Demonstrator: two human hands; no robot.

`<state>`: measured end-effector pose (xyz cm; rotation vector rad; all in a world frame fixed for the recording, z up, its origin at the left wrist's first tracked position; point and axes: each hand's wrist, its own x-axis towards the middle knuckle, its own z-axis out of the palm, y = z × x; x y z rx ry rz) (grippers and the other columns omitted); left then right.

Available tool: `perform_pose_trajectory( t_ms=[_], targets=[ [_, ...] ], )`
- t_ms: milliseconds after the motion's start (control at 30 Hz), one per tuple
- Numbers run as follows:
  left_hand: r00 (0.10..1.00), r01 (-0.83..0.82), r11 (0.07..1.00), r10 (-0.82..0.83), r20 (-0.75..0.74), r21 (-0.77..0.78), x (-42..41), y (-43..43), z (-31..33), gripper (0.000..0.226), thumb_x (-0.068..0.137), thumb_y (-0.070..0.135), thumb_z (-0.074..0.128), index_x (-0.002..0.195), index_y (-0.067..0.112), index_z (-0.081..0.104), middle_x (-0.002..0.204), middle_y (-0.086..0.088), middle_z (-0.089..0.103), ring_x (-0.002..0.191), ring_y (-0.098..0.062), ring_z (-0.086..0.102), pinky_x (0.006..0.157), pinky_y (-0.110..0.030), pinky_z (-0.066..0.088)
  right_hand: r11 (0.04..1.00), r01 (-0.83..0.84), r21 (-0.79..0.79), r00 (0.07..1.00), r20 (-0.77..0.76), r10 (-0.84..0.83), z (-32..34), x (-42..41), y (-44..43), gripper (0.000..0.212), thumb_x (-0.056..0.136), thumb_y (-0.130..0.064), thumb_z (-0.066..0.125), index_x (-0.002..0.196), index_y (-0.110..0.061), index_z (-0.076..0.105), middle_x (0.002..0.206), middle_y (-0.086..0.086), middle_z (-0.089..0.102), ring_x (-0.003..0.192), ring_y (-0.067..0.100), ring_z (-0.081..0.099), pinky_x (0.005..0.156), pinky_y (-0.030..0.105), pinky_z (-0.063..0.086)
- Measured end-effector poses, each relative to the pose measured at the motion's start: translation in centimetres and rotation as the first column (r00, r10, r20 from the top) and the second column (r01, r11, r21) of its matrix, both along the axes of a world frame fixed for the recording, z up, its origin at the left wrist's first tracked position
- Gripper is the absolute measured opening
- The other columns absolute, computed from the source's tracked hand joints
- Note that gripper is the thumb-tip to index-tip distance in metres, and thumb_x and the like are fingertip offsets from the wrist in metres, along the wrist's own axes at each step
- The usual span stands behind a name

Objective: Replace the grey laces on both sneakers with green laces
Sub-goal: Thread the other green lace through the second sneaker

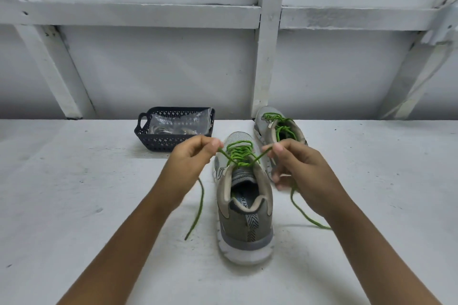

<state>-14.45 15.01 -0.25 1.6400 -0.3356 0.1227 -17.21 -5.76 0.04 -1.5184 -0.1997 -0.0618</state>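
The near sneaker (245, 225) stands on the counter (99, 205), heel toward the person, threaded with green lace (239, 153); the left hand (190, 156) and the right hand (295, 168) each hold a pinching grip on one lace end, crossed above the tongue (241, 174). The far sneaker (265, 121) (by the wall (148, 69), near the basket (158, 142)) wears green too, so this looks like the last knot: next, draw the crossing snug, then form loops.
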Motion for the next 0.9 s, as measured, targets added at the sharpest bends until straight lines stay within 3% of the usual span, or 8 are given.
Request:
perform_pose_trajectory(
  t_ms=[67, 200, 367, 533, 600, 700, 800, 900],
  targets=[
    [0.999, 0.043, 0.989, -0.048, -0.027, -0.139, -0.3, -1.8, -0.1, 0.026, 0.079, 0.045, 0.05, 0.072, 0.028, 0.067, 0.079, 0.009, 0.07, 0.082, -0.005, 0.064, 0.08, -0.028, 0.045, 0.996, -0.018, 0.088, 1.0, 0.004, 0.018, 0.1, 0.2, 1.2, 0.027, 0.084, -0.033, 0.053, 0.08, -0.007, 0.056, 0.093, 0.006, 0.069, 0.044, 0.013, 0.051, 0.038, 0.02, 0.041],
    [1.0, -0.009, 0.968, 0.004, -0.02, -0.252, -0.2, -3.8, -0.4, 0.025, 0.089, 0.038, 0.045, 0.084, 0.022, 0.064, 0.068, 0.01, 0.063, 0.069, -0.004, 0.057, 0.07, -0.021, 0.044, 0.998, 0.065, 0.013, 0.997, 0.042, -0.065, 0.3, 0.6, 2.5, 0.022, 0.098, -0.024, 0.044, 0.083, -0.013, 0.056, 0.075, -0.002, 0.065, 0.039, 0.007, 0.041, 0.036, 0.015, 0.03],
    [0.991, 0.129, 0.988, -0.126, 0.033, -0.089, -0.5, -4.0, -0.6, 0.03, 0.097, 0.002, 0.042, 0.112, 0.016, 0.063, 0.072, 0.017, 0.066, 0.072, 0.006, 0.058, 0.071, -0.009, 0.046, 0.985, 0.112, -0.132, 0.991, 0.083, -0.101, -0.1, 1.0, 2.8, 0.023, 0.101, -0.017, 0.039, 0.103, -0.02, 0.062, 0.057, -0.016, 0.055, 0.039, -0.001, 0.04, 0.038, 0.01, 0.03],
    [0.971, 0.238, 0.97, -0.239, -0.018, -0.052, -0.3, -3.3, -0.2, 0.039, 0.091, -0.008, 0.047, 0.108, 0.025, 0.062, 0.074, 0.014, 0.071, 0.076, 0.005, 0.063, 0.075, -0.009, 0.047, 0.948, 0.118, -0.296, 0.992, 0.086, -0.097, -0.4, 1.6, 2.6, 0.036, 0.1, -0.01, 0.041, 0.132, -0.021, 0.054, 0.064, -0.021, 0.044, 0.055, -0.011, 0.048, 0.055, 0.009, 0.034],
    [0.958, 0.283, 0.958, -0.284, -0.027, -0.048, -0.1, -2.9, -0.1, 0.031, 0.09, -0.008, 0.048, 0.103, 0.016, 0.064, 0.072, 0.007, 0.07, 0.076, 0.0, 0.064, 0.075, -0.012, 0.048, 0.933, 0.134, -0.333, 0.987, 0.127, -0.097, -0.3, 1.7, 2.5, 0.036, 0.097, -0.006, 0.045, 0.128, -0.021, 0.058, 0.063, -0.02, 0.048, 0.055, -0.009, 0.049, 0.057, 0.009, 0.034],
    [0.941, 0.324, 0.938, -0.333, -0.062, -0.121, 0.2, -2.6, -0.2, 0.024, 0.09, -0.007, 0.049, 0.102, 0.013, 0.049, 0.072, -0.002, 0.07, 0.074, -0.008, 0.066, 0.074, -0.016, 0.05, 0.935, 0.152, -0.321, 0.981, 0.162, -0.104, -0.2, 1.6, 2.4, 0.033, 0.092, 0.0, 0.051, 0.109, -0.023, 0.067, 0.062, -0.015, 0.062, 0.052, -0.001, 0.051, 0.051, 0.013, 0.041],
    [0.956, 0.255, 0.956, -0.272, -0.113, -0.146, 0.7, -2.8, -0.5, 0.034, 0.087, -0.001, 0.056, 0.112, 0.016, 0.04, 0.072, -0.002, 0.071, 0.074, -0.009, 0.067, 0.076, -0.017, 0.051, 0.966, 0.108, -0.234, 0.989, 0.121, -0.081, -0.3, 1.7, 2.5, 0.022, 0.09, -0.001, 0.056, 0.093, -0.022, 0.058, 0.067, -0.005, 0.066, 0.053, 0.007, 0.056, 0.048, 0.019, 0.045],
    [0.962, 0.216, 0.969, -0.233, -0.145, -0.124, 0.8, -3.1, -0.7, 0.049, 0.081, 0.007, 0.064, 0.123, 0.021, 0.042, 0.068, 0.002, 0.07, 0.076, -0.008, 0.068, 0.075, -0.015, 0.05, 0.96, 0.081, -0.266, 0.988, 0.15, -0.042, -0.5, 1.6, 2.5, 0.02, 0.089, 0.001, 0.057, 0.089, -0.018, 0.065, 0.067, -0.002, 0.065, 0.053, 0.006, 0.055, 0.05, 0.02, 0.045]
  ],
)
